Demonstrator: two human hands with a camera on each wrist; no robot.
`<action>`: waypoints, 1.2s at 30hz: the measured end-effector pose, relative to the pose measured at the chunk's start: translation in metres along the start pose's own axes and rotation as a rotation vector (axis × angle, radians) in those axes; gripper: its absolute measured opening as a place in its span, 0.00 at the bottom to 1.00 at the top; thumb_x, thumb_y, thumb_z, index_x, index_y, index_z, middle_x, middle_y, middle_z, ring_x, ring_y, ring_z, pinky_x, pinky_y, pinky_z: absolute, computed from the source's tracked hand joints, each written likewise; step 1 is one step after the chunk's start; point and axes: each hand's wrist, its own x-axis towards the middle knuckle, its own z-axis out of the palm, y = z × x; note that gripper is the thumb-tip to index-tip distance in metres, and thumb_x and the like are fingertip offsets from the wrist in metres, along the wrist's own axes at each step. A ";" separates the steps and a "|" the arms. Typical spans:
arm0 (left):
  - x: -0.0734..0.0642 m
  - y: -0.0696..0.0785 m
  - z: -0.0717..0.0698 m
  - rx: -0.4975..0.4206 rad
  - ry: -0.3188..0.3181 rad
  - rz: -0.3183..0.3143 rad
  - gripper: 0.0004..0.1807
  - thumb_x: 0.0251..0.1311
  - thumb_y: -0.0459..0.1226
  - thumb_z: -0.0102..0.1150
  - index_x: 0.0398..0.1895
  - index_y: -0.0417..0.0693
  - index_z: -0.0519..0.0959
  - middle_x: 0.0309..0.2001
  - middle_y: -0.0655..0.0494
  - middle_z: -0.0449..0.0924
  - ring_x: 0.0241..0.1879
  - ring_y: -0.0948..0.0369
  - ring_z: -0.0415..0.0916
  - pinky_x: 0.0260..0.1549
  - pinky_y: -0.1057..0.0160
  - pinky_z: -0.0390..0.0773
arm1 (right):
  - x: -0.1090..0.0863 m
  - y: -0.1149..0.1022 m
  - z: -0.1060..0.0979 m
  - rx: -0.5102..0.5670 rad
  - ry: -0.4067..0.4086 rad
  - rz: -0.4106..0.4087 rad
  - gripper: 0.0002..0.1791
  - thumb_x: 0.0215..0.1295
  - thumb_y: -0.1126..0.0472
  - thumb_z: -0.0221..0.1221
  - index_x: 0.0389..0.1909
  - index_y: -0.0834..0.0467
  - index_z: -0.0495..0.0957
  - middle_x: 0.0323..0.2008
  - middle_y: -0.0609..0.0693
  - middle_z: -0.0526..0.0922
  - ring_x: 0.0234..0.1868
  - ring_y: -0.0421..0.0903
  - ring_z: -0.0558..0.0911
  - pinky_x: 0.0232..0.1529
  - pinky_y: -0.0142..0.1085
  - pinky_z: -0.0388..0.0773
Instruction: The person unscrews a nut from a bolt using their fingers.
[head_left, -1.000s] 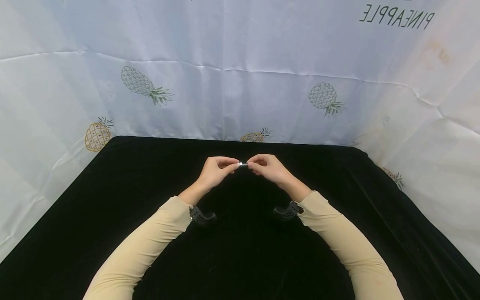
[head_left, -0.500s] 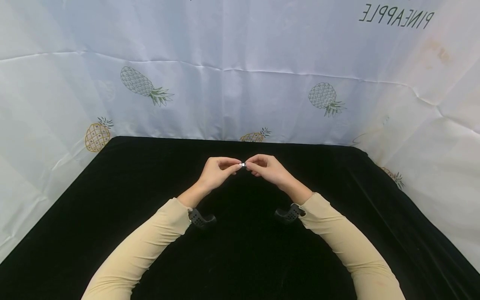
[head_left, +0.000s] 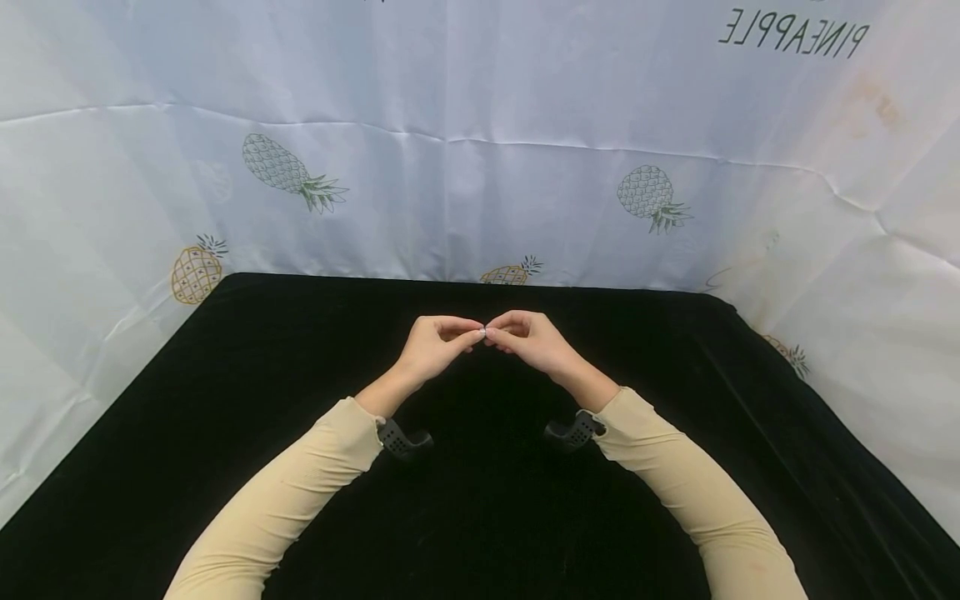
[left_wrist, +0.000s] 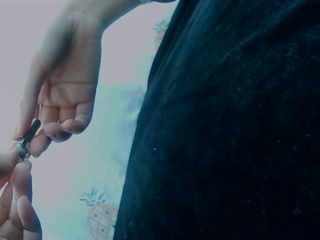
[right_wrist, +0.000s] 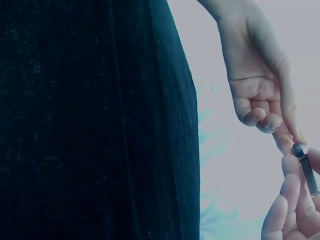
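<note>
A small metal bolt [right_wrist: 310, 176] with a threaded shank is held between both hands above the black cloth. In the head view only a glint of the bolt [head_left: 484, 332] shows between the fingertips. My left hand [head_left: 431, 346] pinches its wider silvery end with thumb and forefinger. The right hand [head_left: 540, 343] pinches along the shank, its fingertips touching or nearly touching the left ones. Seen from the left wrist, the dark shank of the bolt [left_wrist: 32, 131] points toward the right hand. Whether the wider end is a nut or the bolt's head, I cannot tell.
Black cloth [head_left: 480, 500] covers the table beneath both arms. Behind it hangs a pale curtain [head_left: 450, 200] printed with pineapples. A dark wrist-worn device sits at the left cuff [head_left: 405, 439] and another at the right cuff [head_left: 573, 431].
The right hand has shifted slightly left, closing the gap between the two sets of fingertips, so less of the bolt shows. The left hand has barely moved.
</note>
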 end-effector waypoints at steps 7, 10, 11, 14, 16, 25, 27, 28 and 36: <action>0.000 0.000 0.000 -0.003 0.003 -0.013 0.13 0.59 0.41 0.60 0.43 0.43 0.83 0.42 0.45 0.85 0.34 0.56 0.82 0.37 0.64 0.81 | 0.002 0.003 0.002 0.018 0.022 -0.027 0.15 0.65 0.56 0.56 0.45 0.62 0.78 0.43 0.59 0.83 0.49 0.61 0.77 0.49 0.44 0.77; 0.000 0.000 -0.001 0.001 0.001 -0.025 0.13 0.59 0.42 0.60 0.43 0.44 0.83 0.42 0.46 0.85 0.35 0.55 0.82 0.37 0.64 0.81 | 0.002 0.003 0.002 0.023 0.025 -0.035 0.14 0.65 0.56 0.57 0.45 0.62 0.78 0.42 0.58 0.83 0.49 0.60 0.78 0.49 0.44 0.77; 0.000 0.000 -0.001 0.001 -0.001 -0.029 0.13 0.60 0.42 0.60 0.43 0.44 0.83 0.42 0.46 0.85 0.35 0.55 0.82 0.37 0.64 0.81 | 0.001 0.003 0.003 0.025 0.025 -0.039 0.14 0.65 0.56 0.57 0.45 0.62 0.78 0.43 0.58 0.83 0.49 0.59 0.78 0.49 0.44 0.77; -0.001 0.000 -0.002 -0.003 -0.004 -0.038 0.13 0.60 0.41 0.60 0.43 0.44 0.83 0.43 0.46 0.85 0.36 0.54 0.82 0.38 0.63 0.81 | 0.001 0.003 0.003 0.026 0.030 -0.046 0.14 0.65 0.57 0.57 0.45 0.62 0.78 0.43 0.59 0.83 0.49 0.59 0.78 0.49 0.44 0.77; -0.001 0.001 -0.002 -0.009 -0.006 -0.040 0.13 0.60 0.41 0.60 0.43 0.43 0.83 0.43 0.46 0.84 0.37 0.53 0.82 0.38 0.63 0.81 | 0.001 0.003 0.004 0.025 0.038 -0.049 0.14 0.65 0.57 0.57 0.45 0.62 0.78 0.43 0.60 0.83 0.49 0.58 0.79 0.50 0.44 0.77; -0.001 -0.002 -0.002 -0.007 -0.002 -0.044 0.14 0.59 0.42 0.60 0.44 0.44 0.83 0.44 0.46 0.84 0.35 0.57 0.82 0.41 0.57 0.81 | -0.001 0.005 0.007 -0.007 0.065 -0.087 0.14 0.64 0.57 0.58 0.45 0.62 0.78 0.45 0.59 0.82 0.47 0.51 0.81 0.52 0.42 0.77; -0.001 -0.002 -0.002 -0.007 0.001 -0.046 0.14 0.59 0.43 0.60 0.43 0.44 0.83 0.44 0.46 0.84 0.34 0.58 0.82 0.41 0.57 0.81 | -0.002 0.005 0.008 -0.015 0.070 -0.105 0.13 0.64 0.58 0.58 0.45 0.61 0.78 0.45 0.58 0.82 0.46 0.49 0.81 0.50 0.41 0.78; -0.002 -0.002 -0.002 -0.008 0.003 -0.045 0.14 0.59 0.43 0.60 0.43 0.44 0.83 0.44 0.46 0.84 0.34 0.58 0.82 0.41 0.58 0.81 | -0.002 0.004 0.008 -0.021 0.073 -0.114 0.13 0.63 0.58 0.58 0.45 0.61 0.78 0.45 0.58 0.82 0.45 0.48 0.81 0.49 0.40 0.78; -0.001 0.000 -0.003 -0.013 0.017 -0.024 0.13 0.59 0.42 0.61 0.42 0.44 0.84 0.42 0.46 0.85 0.36 0.59 0.82 0.39 0.64 0.80 | -0.003 0.004 0.005 -0.012 0.076 -0.145 0.16 0.61 0.59 0.61 0.49 0.60 0.77 0.49 0.57 0.81 0.49 0.49 0.81 0.51 0.40 0.79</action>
